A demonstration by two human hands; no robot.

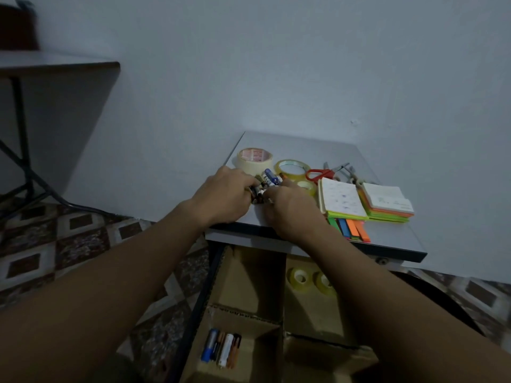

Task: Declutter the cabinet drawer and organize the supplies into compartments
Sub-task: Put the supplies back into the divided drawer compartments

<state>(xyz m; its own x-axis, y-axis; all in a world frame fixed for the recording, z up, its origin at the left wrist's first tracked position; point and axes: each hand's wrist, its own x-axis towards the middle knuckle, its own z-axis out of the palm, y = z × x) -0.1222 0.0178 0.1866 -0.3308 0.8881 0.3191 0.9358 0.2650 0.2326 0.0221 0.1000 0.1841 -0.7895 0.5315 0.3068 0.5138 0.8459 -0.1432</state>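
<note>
On the cabinet top, the left hand curls its fingers round a cluster of loose batteries. The right hand meets the same cluster with bent fingers; whether it grips cannot be told. Masking tape, clear tape and scissors lie just beyond. In the open drawer below, sorted batteries occupy the near-left compartment.
</note>
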